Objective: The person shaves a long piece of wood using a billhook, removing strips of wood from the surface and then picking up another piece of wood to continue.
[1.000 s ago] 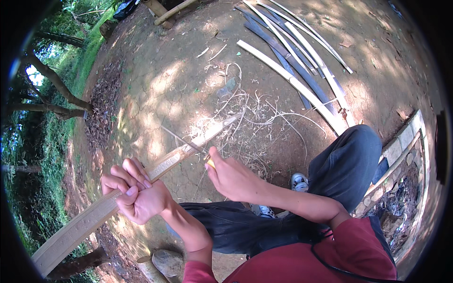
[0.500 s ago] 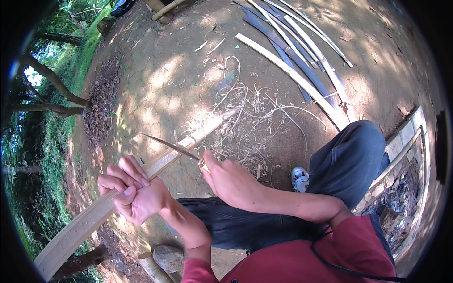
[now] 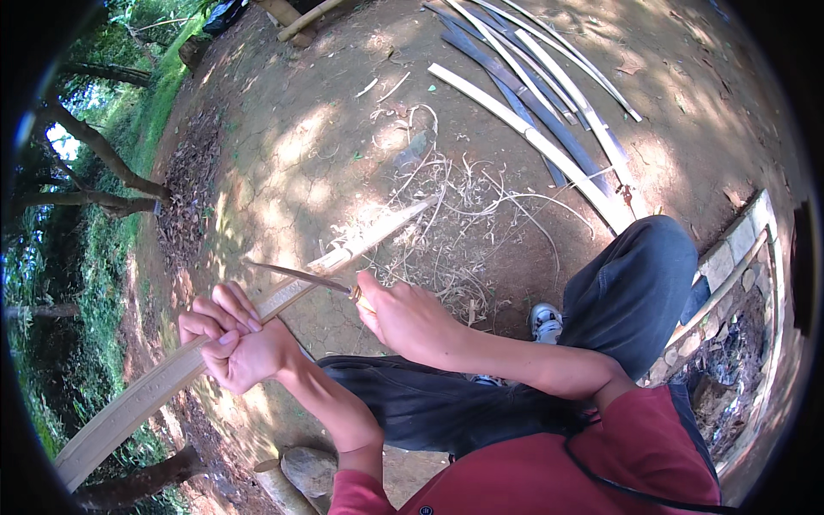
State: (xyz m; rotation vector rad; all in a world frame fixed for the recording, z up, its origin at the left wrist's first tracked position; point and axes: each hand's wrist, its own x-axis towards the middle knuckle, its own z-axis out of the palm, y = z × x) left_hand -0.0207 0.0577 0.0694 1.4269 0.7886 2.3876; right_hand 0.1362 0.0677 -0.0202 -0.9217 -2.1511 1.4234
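A long pale bamboo strip (image 3: 137, 403) runs diagonally from the lower left up toward the middle of the ground. My left hand (image 3: 236, 339) is closed around it, fingers wrapped over its upper side. In my right hand (image 3: 403, 318) is a knife (image 3: 305, 276), its handle mostly hidden by my fist. The blade lies across the strip, a short way beyond my left hand, its tip pointing left. Past the blade, the strip's far end (image 3: 403, 216) reaches over a scatter of thin curled shavings (image 3: 463, 232).
Several pale and dark bamboo slats (image 3: 524, 129) lie on the dirt at the upper right. A low stone-edged border (image 3: 721, 266) stands at the right. Cut logs (image 3: 292, 481) sit near my left elbow, and tree branches (image 3: 103, 154) with greenery line the left side.
The knife and my right hand have shifted slightly left along the strip, toward my left hand. The strip's near end has moved a little left and up.
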